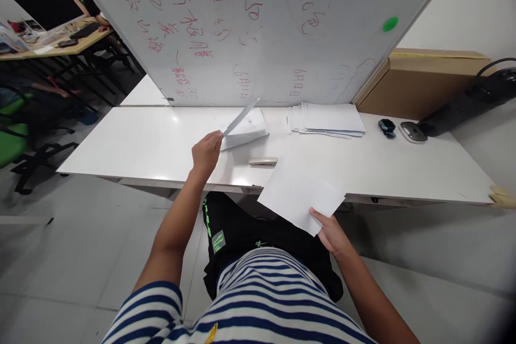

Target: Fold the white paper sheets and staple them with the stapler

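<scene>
My left hand (207, 151) pinches the edge of a sheet of paper (242, 117), which is tilted up and seen nearly edge-on. Behind and under that sheet lies a stack of paper (250, 131) on the white table. My right hand (329, 230) is closed on the corner of white paper (300, 188), thumb on top; how many sheets it holds I cannot tell. This paper overhangs the table's front edge. A pale stapler (263, 162) lies between the two hands. Farther back on the right rests a second paper stack (328, 118), its sheets uneven.
A whiteboard (266, 48) with red writing stands along the back of the white table (161, 145). At right are a smartwatch (387, 128), a computer mouse (413, 132), a black bottle (471, 102) and a cardboard box (419, 83). A person's arm (80, 4) shows at a desk far left.
</scene>
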